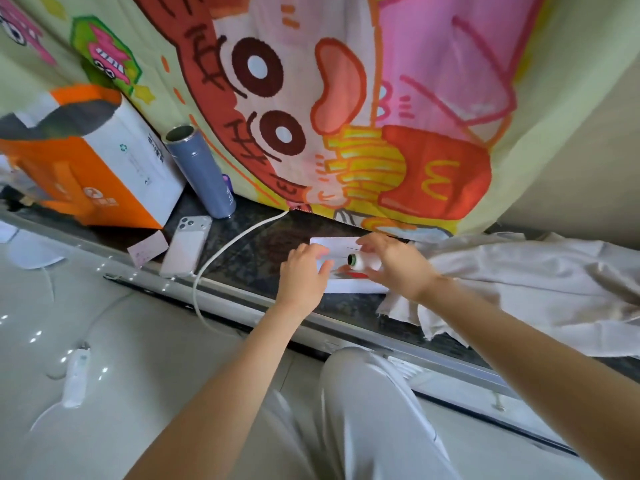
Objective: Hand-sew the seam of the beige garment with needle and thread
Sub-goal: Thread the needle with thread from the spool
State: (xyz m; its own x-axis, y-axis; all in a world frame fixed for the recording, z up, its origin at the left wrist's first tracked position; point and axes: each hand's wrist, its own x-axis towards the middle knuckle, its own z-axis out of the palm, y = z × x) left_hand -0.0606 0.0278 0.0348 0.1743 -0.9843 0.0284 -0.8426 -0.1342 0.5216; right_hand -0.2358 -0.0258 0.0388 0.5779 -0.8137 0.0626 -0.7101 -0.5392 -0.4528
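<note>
Head camera is showing preparation: right hand [398,268] gripping a white thread spool [363,261] over a white box [346,287], left hand [303,275] resting open-fingered on it, beige garment [536,282] lying just beside on the bench [252,251]; needle-threading likely coming next.

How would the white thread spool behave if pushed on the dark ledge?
The thread spool is round and lies sideways, so it would probably roll. It looks small in the right hand, so it is likely light.
</note>
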